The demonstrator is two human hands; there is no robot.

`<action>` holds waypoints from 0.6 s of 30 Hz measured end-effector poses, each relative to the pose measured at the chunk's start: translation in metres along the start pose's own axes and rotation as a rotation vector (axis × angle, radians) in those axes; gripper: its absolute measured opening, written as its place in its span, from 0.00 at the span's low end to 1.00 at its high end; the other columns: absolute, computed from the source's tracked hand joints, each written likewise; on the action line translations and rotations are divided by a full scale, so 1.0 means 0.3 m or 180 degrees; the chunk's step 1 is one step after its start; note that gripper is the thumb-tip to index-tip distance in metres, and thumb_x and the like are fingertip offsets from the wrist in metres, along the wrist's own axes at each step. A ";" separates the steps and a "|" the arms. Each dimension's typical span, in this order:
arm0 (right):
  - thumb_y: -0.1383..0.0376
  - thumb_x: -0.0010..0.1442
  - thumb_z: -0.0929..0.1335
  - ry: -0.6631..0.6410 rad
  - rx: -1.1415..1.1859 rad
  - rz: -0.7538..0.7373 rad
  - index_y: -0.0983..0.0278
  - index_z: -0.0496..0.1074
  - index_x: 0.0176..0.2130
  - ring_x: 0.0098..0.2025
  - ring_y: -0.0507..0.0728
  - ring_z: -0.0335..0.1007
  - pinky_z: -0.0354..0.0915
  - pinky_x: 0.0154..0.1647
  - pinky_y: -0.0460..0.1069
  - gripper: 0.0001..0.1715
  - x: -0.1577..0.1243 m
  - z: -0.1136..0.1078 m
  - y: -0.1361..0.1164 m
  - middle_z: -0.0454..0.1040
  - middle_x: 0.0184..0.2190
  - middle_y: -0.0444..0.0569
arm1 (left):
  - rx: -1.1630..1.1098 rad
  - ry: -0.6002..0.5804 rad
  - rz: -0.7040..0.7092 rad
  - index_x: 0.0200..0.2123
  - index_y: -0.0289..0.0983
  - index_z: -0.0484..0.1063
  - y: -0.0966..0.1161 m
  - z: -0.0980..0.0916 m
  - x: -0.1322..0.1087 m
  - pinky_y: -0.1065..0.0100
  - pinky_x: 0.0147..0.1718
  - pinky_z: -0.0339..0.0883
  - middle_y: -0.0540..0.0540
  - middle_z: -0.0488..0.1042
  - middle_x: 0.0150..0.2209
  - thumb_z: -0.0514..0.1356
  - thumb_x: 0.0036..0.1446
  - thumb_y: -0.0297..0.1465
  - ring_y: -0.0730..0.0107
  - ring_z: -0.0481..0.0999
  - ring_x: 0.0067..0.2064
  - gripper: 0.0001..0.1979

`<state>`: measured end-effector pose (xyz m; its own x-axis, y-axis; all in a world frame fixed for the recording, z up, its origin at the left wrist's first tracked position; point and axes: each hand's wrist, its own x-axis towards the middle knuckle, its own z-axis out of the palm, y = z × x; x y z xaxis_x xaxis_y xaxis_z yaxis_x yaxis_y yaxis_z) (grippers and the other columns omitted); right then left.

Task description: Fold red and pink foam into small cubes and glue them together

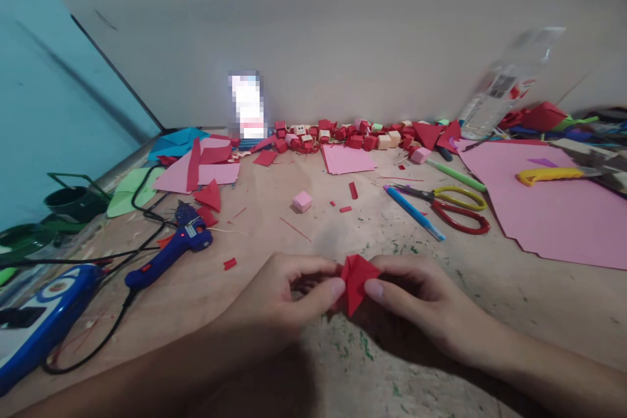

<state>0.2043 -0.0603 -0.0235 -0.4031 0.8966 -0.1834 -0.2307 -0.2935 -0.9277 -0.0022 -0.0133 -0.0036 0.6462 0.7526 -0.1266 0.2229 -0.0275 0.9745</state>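
Note:
Between my two hands, a little above the table, is a piece of folded red paper [356,282] with a point hanging downward. My left hand [298,290] pinches its left side between thumb and forefinger. On the other side, my right hand [416,294] grips the right edge the same way. The remaining fingers of both hands are partly hidden behind the thumbs. Beyond the hands sits a small pink paper cube [302,202], with red paper scraps [353,191] scattered to its right.
A blue glue gun [169,255] and its cord lie at left, beside a blue-and-white device [53,320]. Scissors [455,206], a blue pen [415,214] and pink sheets [553,209] are on the right. Small paper cubes [355,142], a lit phone [248,106] and a bottle [509,85] stand along the back.

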 end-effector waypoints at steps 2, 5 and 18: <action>0.50 0.64 0.73 0.0113 -0.0035 -0.0007 0.65 0.74 0.31 0.22 0.48 0.54 0.51 0.22 0.44 0.22 0.001 -0.004 -0.003 0.63 0.22 0.40 | -0.0136 -0.0005 0.0037 0.32 0.34 0.80 0.000 -0.005 0.003 0.70 0.35 0.71 0.47 0.80 0.29 0.58 0.65 0.35 0.68 0.77 0.33 0.14; 0.50 0.65 0.71 0.0368 -0.0380 -0.0095 0.65 0.75 0.33 0.21 0.49 0.57 0.54 0.20 0.44 0.21 0.007 -0.013 -0.008 0.65 0.20 0.41 | -0.0211 0.0053 -0.0079 0.31 0.35 0.79 0.003 -0.004 0.008 0.71 0.33 0.70 0.48 0.78 0.28 0.60 0.63 0.34 0.69 0.76 0.31 0.12; 0.49 0.60 0.75 0.0394 -0.0548 0.0030 0.66 0.77 0.35 0.20 0.48 0.57 0.55 0.20 0.44 0.21 0.015 0.005 -0.012 0.68 0.21 0.41 | -0.0307 0.0435 -0.0132 0.34 0.33 0.80 -0.012 0.012 0.017 0.71 0.31 0.70 0.47 0.79 0.30 0.64 0.58 0.33 0.70 0.76 0.31 0.09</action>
<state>0.2019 -0.0557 -0.0205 -0.2902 0.9311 -0.2211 -0.0683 -0.2506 -0.9657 0.0028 -0.0118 -0.0085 0.5310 0.8345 -0.1469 0.1720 0.0637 0.9830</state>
